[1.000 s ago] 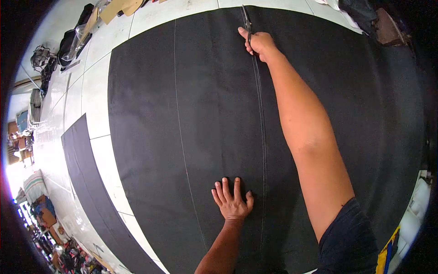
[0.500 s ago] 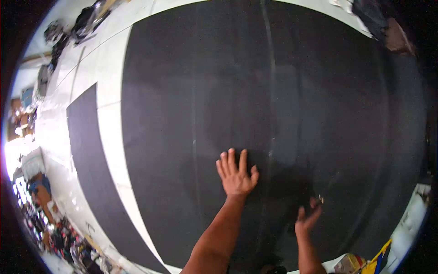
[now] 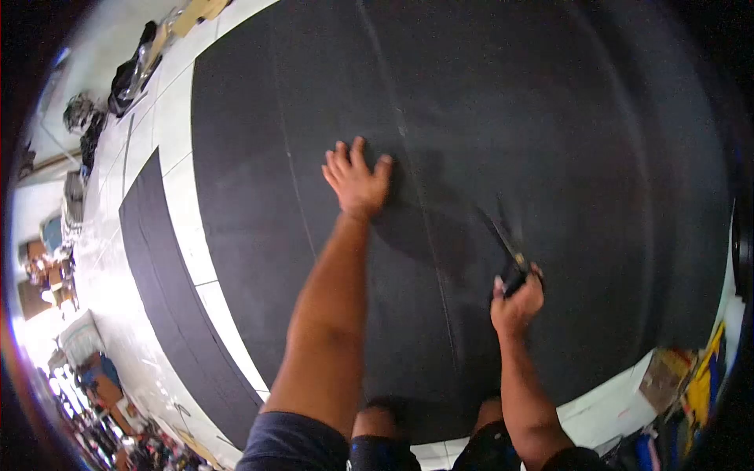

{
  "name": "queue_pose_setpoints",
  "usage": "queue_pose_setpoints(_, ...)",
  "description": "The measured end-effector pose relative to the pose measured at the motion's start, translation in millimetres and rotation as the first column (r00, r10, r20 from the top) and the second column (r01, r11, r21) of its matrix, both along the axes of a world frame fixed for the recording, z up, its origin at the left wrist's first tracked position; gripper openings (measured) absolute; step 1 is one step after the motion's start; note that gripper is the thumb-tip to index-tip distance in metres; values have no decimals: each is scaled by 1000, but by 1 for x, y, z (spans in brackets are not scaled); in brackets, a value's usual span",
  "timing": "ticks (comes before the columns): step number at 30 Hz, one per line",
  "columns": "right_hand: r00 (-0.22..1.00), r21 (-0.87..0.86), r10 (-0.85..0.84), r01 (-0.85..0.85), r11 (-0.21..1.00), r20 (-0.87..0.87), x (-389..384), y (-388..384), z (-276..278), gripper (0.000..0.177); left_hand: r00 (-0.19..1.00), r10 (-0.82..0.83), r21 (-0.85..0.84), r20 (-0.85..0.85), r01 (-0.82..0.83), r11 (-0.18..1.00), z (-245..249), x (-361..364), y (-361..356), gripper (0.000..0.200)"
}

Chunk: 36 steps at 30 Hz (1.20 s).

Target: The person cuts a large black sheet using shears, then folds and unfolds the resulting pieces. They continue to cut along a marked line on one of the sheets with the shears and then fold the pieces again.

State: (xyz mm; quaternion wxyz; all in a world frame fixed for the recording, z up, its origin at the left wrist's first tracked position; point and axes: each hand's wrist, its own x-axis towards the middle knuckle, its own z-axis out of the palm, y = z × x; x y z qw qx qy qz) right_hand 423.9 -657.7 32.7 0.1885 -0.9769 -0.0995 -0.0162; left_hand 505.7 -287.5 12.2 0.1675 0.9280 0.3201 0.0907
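Note:
A large black sheet (image 3: pixel 550 110) lies spread over the white tiled floor, with faint lengthwise crease lines. My left hand (image 3: pixel 357 184) presses flat on it, fingers apart, left of the middle crease. My right hand (image 3: pixel 518 302) grips a pair of scissors (image 3: pixel 516 259) by the dark handles. Their blades stand apart and point up and to the left, above the sheet. My knees show at the sheet's near edge.
A narrow black strip (image 3: pixel 177 298) lies on the white tiled floor (image 3: pixel 141 314) to the left. Mixed clutter (image 3: pixel 102 424) fills the lower left. A cardboard box (image 3: pixel 667 373) and a yellow item (image 3: pixel 703 385) stand at lower right. Dark bundles (image 3: pixel 129 82) lie at upper left.
My left hand has moved up and left across the sheet. My right hand has risen, and the scissors in it now show clearly. The view has shifted, bringing my knees into sight.

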Motion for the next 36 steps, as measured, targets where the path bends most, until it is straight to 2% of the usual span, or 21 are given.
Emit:
queue_pose_setpoints(1,998,5,-40,40,999,-39,1,2,3,67,999,-45,-79,0,45,996,4,-6,9,66)
queue_pose_setpoints(4,996,11,-68,67,998,60,-8,-2,-7,67,969,-142,104,203,123,987,51,-69,5,59)
queue_pose_setpoints(7,999,83,-14,10,997,49,-11,-9,-3,68,976,-110,-186,187,146,972,76,-192,-28,44)
queue_pose_setpoints(8,1000,116,13,-11,993,-20,-14,-19,6,68,984,-114,-289,141,151,945,89,-247,-49,40)
queue_pose_setpoints(11,996,123,4,7,992,-84,-58,-83,60,58,931,-288,-241,-223,234,942,127,-433,-108,44)
queue_pose_setpoints(13,994,154,-89,98,983,-62,-106,-141,71,50,889,-191,-289,-417,70,955,110,-577,-125,51)
queue_pose_setpoints(14,984,199,-88,118,973,-152,-135,-176,91,52,838,-97,-364,-536,-126,923,125,-639,-137,50)
queue_pose_setpoints(15,985,117,-124,138,983,-118,-166,-217,85,56,767,-67,-289,-639,-158,944,83,-732,-133,50)
queue_pose_setpoints(17,983,106,-145,158,982,-114,-226,-296,71,61,665,152,-284,-731,-498,819,139,-809,-166,51)
queue_pose_setpoints(19,970,132,-193,213,968,-148,-288,-376,45,60,625,66,-240,-778,-393,888,101,-898,-145,43)
queue_pose_setpoints(20,943,75,-267,286,955,-201,-322,-404,46,56,948,277,-182,-159,-304,935,74,-936,-154,37)
queue_pose_setpoints(21,901,0,-348,361,933,-257,-363,-434,49,53,873,33,-55,-487,-68,996,50,-971,-124,35)
queue_pose_setpoints(22,868,-60,-414,414,908,-273,-402,-464,38,50,724,29,-29,-689,-68,997,61,-969,-121,35)
queue_pose_setpoints(23,841,-116,-465,451,885,-277,-429,-487,25,47,740,321,-302,-591,-572,763,52,-962,-119,31)
queue_pose_setpoints(24,838,-95,-502,493,865,-216,-452,-504,7,46,642,697,-567,-318,-718,403,77,-928,-150,30)
queue_pose_setpoints(25,833,-62,-530,527,847,-156,-473,-518,-9,46,664,669,-581,-336,-704,408,63,-916,-153,33)
queue_pose_setpoints(27,723,-163,-606,589,792,-332,-491,-523,-12,49,680,594,-609,-429,-704,366,70,-892,-172,45)
queue_pose_setpoints(28,664,-208,-699,668,714,-266,-497,-520,-23,49,664,599,-587,-448,-723,363,71,-876,-183,52)
queue_pose_setpoints(30,503,-304,-834,777,551,-225,-509,-549,-85,47,783,564,-847,-262,-466,255,35,-878,-179,65)
queue_pose_setpoints(32,372,-431,-889,779,455,-266,-515,-571,-129,44,708,612,-747,-353,-607,271,8,-876,-165,69)
queue_pose_setpoints(36,606,-506,-688,480,716,-399,-509,-564,-67,41,450,752,-531,-482,-833,158,31,-832,-166,77)
